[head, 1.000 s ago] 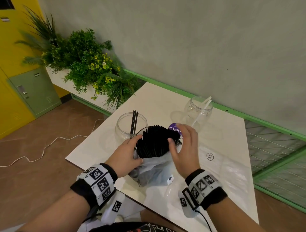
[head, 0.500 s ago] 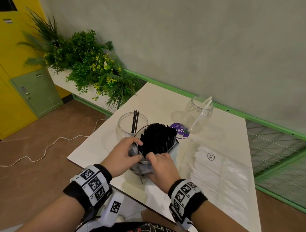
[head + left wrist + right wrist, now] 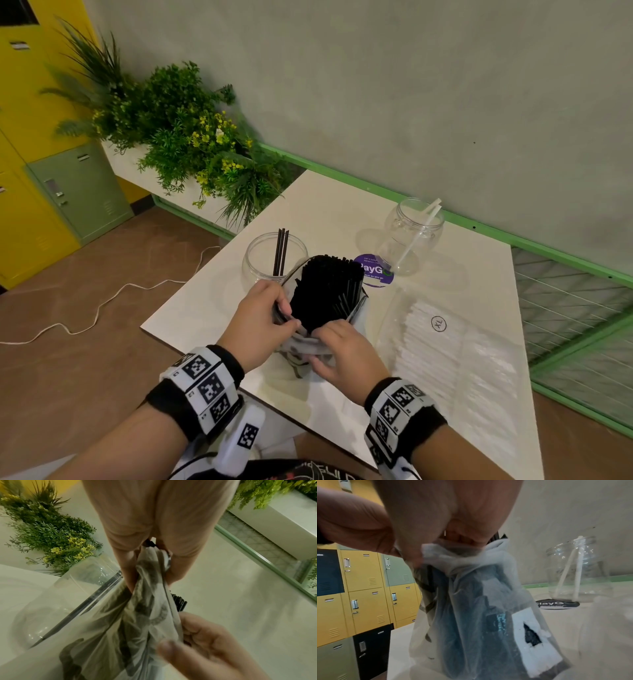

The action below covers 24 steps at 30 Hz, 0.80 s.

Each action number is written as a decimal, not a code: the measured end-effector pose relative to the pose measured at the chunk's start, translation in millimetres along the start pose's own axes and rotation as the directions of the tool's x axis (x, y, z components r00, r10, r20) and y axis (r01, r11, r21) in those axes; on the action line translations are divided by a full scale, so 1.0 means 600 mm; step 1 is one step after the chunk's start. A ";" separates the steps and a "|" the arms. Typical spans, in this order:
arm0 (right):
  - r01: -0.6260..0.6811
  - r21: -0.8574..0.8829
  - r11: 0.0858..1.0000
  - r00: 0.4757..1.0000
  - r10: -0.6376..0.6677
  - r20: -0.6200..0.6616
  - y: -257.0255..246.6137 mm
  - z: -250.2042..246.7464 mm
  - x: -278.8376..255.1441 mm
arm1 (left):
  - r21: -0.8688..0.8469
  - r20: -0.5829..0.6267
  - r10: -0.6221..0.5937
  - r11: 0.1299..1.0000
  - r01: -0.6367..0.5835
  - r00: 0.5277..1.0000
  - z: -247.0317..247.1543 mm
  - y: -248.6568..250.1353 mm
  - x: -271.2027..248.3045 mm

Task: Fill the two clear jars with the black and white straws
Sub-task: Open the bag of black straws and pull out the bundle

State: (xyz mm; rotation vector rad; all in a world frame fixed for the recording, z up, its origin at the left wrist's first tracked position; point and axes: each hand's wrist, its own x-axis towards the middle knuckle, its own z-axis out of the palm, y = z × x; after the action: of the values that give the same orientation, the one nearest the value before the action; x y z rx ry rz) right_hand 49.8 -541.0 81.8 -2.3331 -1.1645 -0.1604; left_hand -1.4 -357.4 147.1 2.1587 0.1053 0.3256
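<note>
Both hands up close: left hand [image 3: 255, 318] + right hand [image 3: 346, 349] pinching plastic bag [image 3: 308, 346] around black straws [image 3: 325, 287]. White straw pack [image 3: 455, 359] flat at right. Beyond: left jar [image 3: 267, 260] w/ few black, far jar [image 3: 412, 233] w/ two white. Barely started.

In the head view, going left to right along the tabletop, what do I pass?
Jar with black straws → bundle of black straws in its bag → purple sticker → jar with white straws → pack of white straws.
</note>
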 end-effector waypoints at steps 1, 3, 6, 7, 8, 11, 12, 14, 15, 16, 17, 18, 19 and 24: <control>-0.005 0.048 0.999 1.000 0.004 0.019 0.002 -0.005 -0.003 | 0.008 0.004 0.004 1.000 -0.005 1.000 0.002 -0.002 0.001; -0.072 0.166 0.984 0.997 0.070 0.014 0.004 -0.016 -0.004 | 0.013 0.017 0.006 1.000 -0.006 1.000 0.005 -0.002 0.002; -0.161 0.236 0.958 0.974 0.193 -0.118 0.013 -0.023 0.007 | 0.040 0.033 -0.001 0.999 0.000 0.999 0.011 0.001 0.003; -0.186 0.232 0.955 0.961 0.226 -0.160 0.014 -0.023 0.013 | 0.043 0.037 0.001 0.999 -0.002 0.999 0.012 0.002 0.003; -0.208 0.218 0.953 0.949 0.251 -0.191 0.015 -0.023 0.018 | 0.047 0.040 0.004 0.999 -0.005 0.999 0.014 0.003 0.004; -0.245 0.169 0.955 0.939 0.277 -0.206 0.020 -0.020 0.029 | 0.056 0.046 0.004 0.998 -0.007 0.999 0.014 0.002 0.005; -0.260 0.145 0.955 0.938 0.286 -0.196 0.019 -0.021 0.032 | 0.057 0.050 0.001 0.998 -0.004 0.999 0.013 0.002 0.005; -0.288 0.082 0.954 0.934 0.298 -0.195 0.019 -0.019 0.037 | 0.060 0.064 -0.006 0.998 0.002 0.998 0.012 0.003 0.005; -0.302 0.071 0.951 0.928 0.311 -0.207 0.019 -0.017 0.038 | 0.061 0.070 -0.008 0.998 0.003 0.998 0.012 0.002 0.005; -0.319 0.085 0.944 0.918 0.330 -0.219 0.019 -0.017 0.039 | 0.061 0.074 -0.008 0.998 0.003 0.997 0.011 0.002 0.004; -0.327 0.119 0.938 0.909 0.346 -0.231 0.020 -0.015 0.039 | 0.063 0.075 -0.007 0.998 0.002 0.997 0.011 0.001 0.004; -0.332 0.160 0.930 0.902 0.363 -0.235 0.020 -0.014 0.039 | 0.064 0.076 -0.006 0.998 0.001 0.997 0.011 0.000 0.004; -0.338 0.189 0.922 0.897 0.376 -0.231 0.021 -0.012 0.039 | 0.063 0.078 -0.004 0.998 -0.001 0.997 0.011 -0.001 0.003; -0.374 0.024 0.927 0.921 0.374 -0.105 0.012 -0.016 0.040 | 0.057 0.086 0.014 0.998 -0.019 0.996 0.012 -0.002 0.004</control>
State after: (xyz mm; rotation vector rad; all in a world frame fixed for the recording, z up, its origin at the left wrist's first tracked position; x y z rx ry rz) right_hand 71.5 -532.2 94.8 -2.4606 -0.6486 -0.1437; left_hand 2.8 -361.8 142.6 2.2283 0.0485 0.2424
